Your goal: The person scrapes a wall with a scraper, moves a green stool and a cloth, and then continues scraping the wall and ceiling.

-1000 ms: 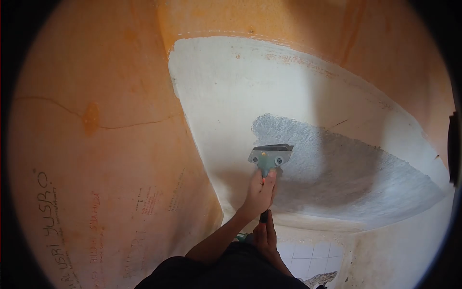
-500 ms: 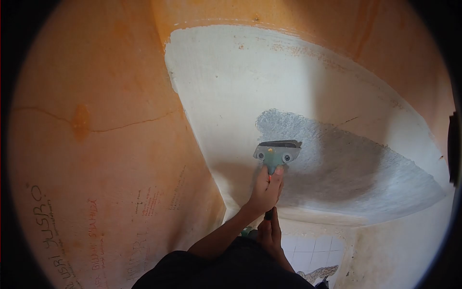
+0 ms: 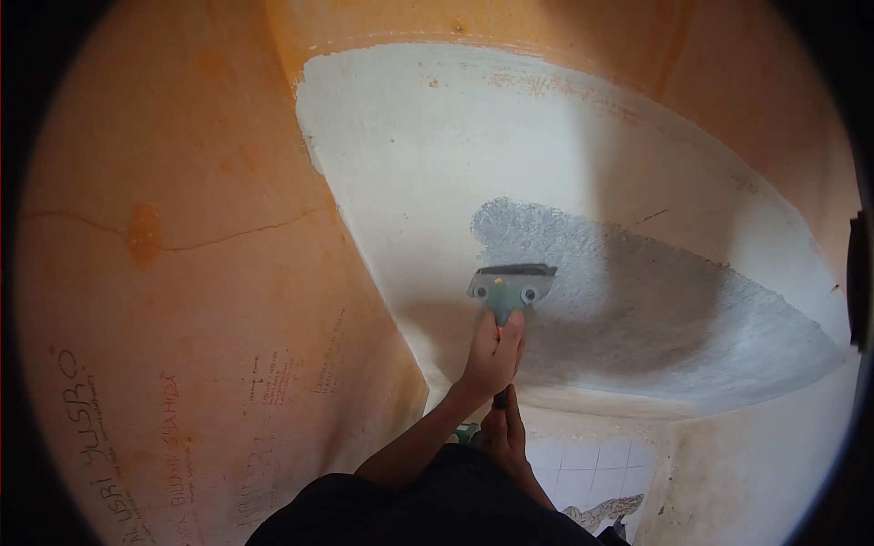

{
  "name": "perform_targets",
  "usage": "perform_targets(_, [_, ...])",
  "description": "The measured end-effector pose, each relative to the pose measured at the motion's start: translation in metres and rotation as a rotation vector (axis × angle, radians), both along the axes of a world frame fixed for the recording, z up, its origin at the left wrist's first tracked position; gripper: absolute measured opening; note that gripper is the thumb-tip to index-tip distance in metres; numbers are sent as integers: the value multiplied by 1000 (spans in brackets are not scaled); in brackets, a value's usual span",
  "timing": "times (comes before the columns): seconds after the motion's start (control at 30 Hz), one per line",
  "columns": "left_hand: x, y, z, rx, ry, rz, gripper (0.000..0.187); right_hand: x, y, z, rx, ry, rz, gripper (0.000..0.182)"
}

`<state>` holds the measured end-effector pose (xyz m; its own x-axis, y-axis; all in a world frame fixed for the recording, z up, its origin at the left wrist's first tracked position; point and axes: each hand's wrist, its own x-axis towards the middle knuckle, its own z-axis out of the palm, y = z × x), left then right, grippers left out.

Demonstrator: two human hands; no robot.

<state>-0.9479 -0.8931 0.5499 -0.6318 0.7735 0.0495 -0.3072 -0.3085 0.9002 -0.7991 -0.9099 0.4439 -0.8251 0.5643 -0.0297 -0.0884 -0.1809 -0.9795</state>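
Observation:
A scraper (image 3: 512,284) with a wide metal head and a green neck lies against the wall, at the left part of a rough grey patch (image 3: 628,300) within the white area (image 3: 437,155). My left hand (image 3: 495,355) is closed round its handle just below the head, thumb along the handle. Lower down, my right hand (image 3: 505,429) is wrapped round the dark lower end of the same handle. Both forearms come up from the bottom of the view.
On the left stands an orange wall (image 3: 209,309) with a crack and handwriting. White tiles (image 3: 592,464) with a broken edge show below the patch. A dark object (image 3: 858,282) is at the far right edge.
The scraper and both hands have shifted slightly left in the view, and the wall markings have shifted a little too. Both hands keep their hold on the handle.

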Motion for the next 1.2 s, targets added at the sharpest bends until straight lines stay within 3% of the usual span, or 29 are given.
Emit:
perform_targets(0.07, [-1, 0, -4, 16, 15, -2, 24, -3, 2, -9, 48, 23, -25, 58])
perform_targets(0.17, [-7, -2, 27, 2, 68, 25, 26, -13, 8, 15, 28, 48, -23, 56])
perform_targets(0.37, [-3, 2, -5, 19, 95, 34, 29, -8, 5, -12, 93, 75, -62, 56])
perform_targets(0.47, [-7, 1, 27, 58, 111, -1, 29, -5, 5, 6, 56, 47, -59, 56])
perform_targets(0.7, [-3, -2, 25, 18, 21, -22, 29, -3, 7, 21, 147, 14, -53, 57])
perform_targets(0.87, [0, 0, 10, 25, 48, -21, 31, 1, 1, 1, 74, 65, -68, 56])
perform_targets(0.93, [-5, 0, 26, 57, 69, -31, 32, 2, 1, 4, 75, 82, -86, 55])
perform_targets(1.1, [-1, -2, 22, 82, 24, -47, 34, 8, 0, 9, 352, -44, -131, 52])
perform_targets(1.2, [2, -6, 17, 96, -5, -69, 34, 13, 0, 16, 322, -100, -94, 52])
